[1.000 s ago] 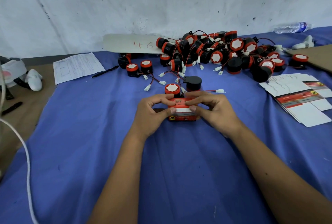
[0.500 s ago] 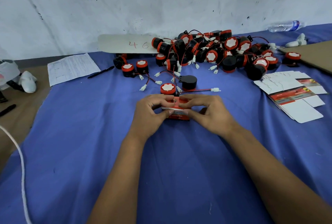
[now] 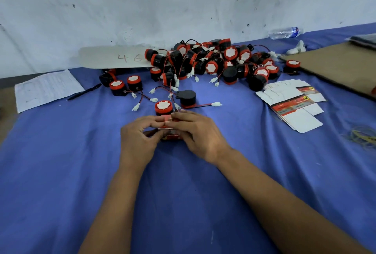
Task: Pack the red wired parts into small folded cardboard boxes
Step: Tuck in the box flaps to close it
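A small red cardboard box (image 3: 170, 136) sits on the blue cloth in front of me, mostly hidden by my fingers. My left hand (image 3: 140, 137) grips its left side and my right hand (image 3: 197, 133) grips its right side, fingertips meeting over the top flap. Just behind the box stands one red and black wired part (image 3: 163, 107), and a black one (image 3: 188, 97) with a red wire lies beside it. A large pile of the same parts (image 3: 213, 64) is heaped by the wall. Flat unfolded boxes (image 3: 293, 103) lie to the right.
A written sheet (image 3: 46, 88) and a black pen (image 3: 84, 92) lie at the left. A card marked 46 (image 3: 114, 58) leans on the wall. A brown cardboard sheet (image 3: 337, 66) and a plastic bottle (image 3: 284, 32) are at the back right. Rubber bands (image 3: 364, 136) lie at the right edge.
Both hands have closed in over the top of the box, fingertips now meeting on its flap and covering more of it. The box stays in the same place.
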Motion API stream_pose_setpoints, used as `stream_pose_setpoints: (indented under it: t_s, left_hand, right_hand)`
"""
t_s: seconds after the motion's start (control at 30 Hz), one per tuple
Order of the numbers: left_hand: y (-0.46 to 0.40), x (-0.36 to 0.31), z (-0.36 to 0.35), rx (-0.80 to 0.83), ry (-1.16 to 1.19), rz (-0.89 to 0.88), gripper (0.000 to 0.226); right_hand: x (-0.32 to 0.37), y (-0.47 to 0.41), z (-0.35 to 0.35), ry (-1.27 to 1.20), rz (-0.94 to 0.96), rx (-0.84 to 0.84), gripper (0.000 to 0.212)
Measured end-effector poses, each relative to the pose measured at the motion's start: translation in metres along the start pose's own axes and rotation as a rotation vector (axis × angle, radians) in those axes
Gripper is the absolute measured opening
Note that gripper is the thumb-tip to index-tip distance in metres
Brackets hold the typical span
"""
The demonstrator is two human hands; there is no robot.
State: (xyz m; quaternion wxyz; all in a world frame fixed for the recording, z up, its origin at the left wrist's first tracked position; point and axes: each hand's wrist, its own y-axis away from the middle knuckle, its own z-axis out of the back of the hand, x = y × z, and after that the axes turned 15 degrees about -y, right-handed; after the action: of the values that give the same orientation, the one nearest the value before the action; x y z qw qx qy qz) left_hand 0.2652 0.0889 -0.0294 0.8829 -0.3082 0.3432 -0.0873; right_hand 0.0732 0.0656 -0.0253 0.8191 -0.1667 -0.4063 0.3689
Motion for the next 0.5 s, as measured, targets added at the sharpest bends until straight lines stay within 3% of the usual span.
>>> stream_pose_setpoints:
  t_s: [0.27,0.5]
  left_hand:
    - [0.006,-0.002,0.000,0.031,-0.329,-0.181,0.019]
    - [0.004,0.003,-0.004,0.072,-0.102,0.010,0.013]
  right_hand:
    - [-0.009,-0.003,-0.013,0.085,0.072,-0.061,0.021]
    - [-0.006,0.002,-0.013,-0.115,-0.081,-0.084,0.016]
